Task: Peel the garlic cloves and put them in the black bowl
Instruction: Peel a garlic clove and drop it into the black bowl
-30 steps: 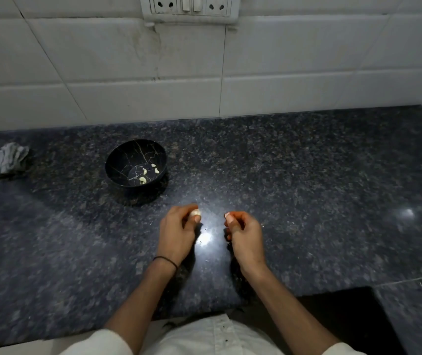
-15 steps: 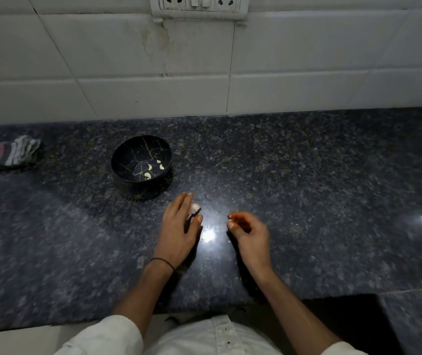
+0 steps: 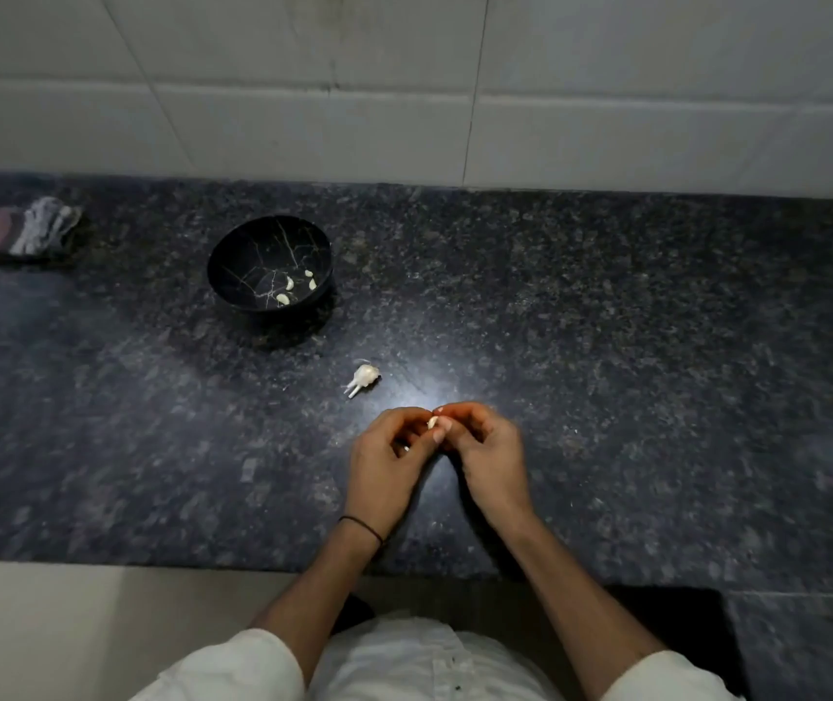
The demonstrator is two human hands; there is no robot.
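Observation:
The black bowl (image 3: 232, 255) with gold veins stands on the dark granite counter, left of centre, with several peeled cloves (image 3: 285, 290) in its bottom. The rest of a garlic bulb (image 3: 363, 377) with its stalk lies on the counter in front of the bowl. Just nearer to me, my left hand (image 3: 389, 462) and my right hand (image 3: 490, 457) meet fingertip to fingertip and pinch one small pale garlic clove (image 3: 432, 422) between them. Most of the clove is hidden by the fingers.
A folded cloth (image 3: 32, 232) lies at the far left of the counter (image 3: 657, 346). A white tiled wall (image 3: 454, 93) rises behind it. The counter's front edge runs just below my wrists, with a black panel (image 3: 667, 614) at the lower right.
My left hand has let go of the garlic bulb, which now lies on the counter. Both hands have come together around one clove. The camera has tilted down.

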